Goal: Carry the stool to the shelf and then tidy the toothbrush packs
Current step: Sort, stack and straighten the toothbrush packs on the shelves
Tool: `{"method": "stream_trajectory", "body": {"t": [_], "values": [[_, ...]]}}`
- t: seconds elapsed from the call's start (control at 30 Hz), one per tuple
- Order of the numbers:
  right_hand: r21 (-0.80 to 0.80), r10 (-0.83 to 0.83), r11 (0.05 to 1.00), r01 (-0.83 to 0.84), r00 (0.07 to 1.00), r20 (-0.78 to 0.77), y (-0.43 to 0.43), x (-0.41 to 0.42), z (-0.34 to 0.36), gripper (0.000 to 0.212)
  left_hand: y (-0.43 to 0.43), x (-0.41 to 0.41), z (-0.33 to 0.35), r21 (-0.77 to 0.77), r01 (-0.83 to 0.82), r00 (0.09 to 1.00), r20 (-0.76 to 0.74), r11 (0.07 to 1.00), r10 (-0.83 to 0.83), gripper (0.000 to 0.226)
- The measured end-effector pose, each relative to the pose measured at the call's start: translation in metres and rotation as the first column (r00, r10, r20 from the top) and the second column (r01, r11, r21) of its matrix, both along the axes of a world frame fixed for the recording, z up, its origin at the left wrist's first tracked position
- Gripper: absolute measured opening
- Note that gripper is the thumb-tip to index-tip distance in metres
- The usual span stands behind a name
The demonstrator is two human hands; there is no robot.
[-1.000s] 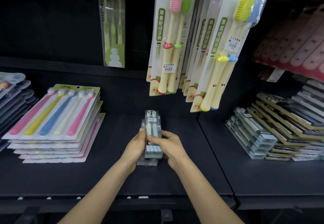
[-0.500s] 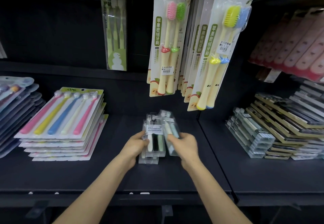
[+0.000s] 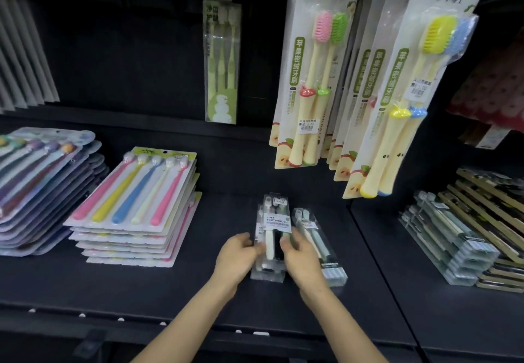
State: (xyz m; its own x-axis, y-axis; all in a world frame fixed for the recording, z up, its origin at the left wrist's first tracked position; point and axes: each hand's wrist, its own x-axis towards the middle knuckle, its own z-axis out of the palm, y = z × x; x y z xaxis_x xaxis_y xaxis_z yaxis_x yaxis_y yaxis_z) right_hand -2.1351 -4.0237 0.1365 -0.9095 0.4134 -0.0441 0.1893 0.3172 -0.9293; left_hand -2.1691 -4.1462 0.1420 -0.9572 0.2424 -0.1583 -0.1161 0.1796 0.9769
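- The shelf [image 3: 170,291] carries all the lying goods; a second shelf board [image 3: 453,320] joins it on the right.
- The middle stack of packs [image 3: 276,220] lies on the shelf, near the front.
- The left hand [image 3: 235,257] holds the left side of this stack, and the right hand [image 3: 303,257] holds its right side.
- A single pack [image 3: 320,237] lies just beside the stack, on the right, partly under the right hand.
- The card stack [image 3: 136,201] lies well apart on the left; the far-left stack [image 3: 42,186] lies beyond it.
- The hanging packs [image 3: 312,78] hang above and behind the middle stack.
- One lone hanging pack [image 3: 221,64] hangs to their left, further back.
- On the second board lies the box stack [image 3: 448,237], with the flat stack [image 3: 496,206] touching it on its right.
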Motion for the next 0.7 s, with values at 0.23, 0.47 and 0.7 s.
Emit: {"method": "stream_trajectory", "body": {"t": [0.23,0.47,0.7], "values": [[-0.319,0.125,0.938,-0.133,0.991,-0.045,-0.063,-0.050,-0.015,0.050,-0.040,-0.019,0.003,-0.027,-0.085,0.996,-0.013,0.996,0.085,0.033],[-0.581,0.113,0.806,-0.115,0.993,-0.040,-0.088,-0.070,-0.014,0.048,-0.071,-0.038,0.010,0.019,-0.131,0.989,0.064,0.991,0.130,0.045],[-0.592,0.116,0.798,-0.112,0.993,-0.032,-0.099,-0.073,-0.010,0.051,-0.071,-0.030,0.009,0.091,-0.144,0.989,0.056,0.985,0.139,0.046]]}}
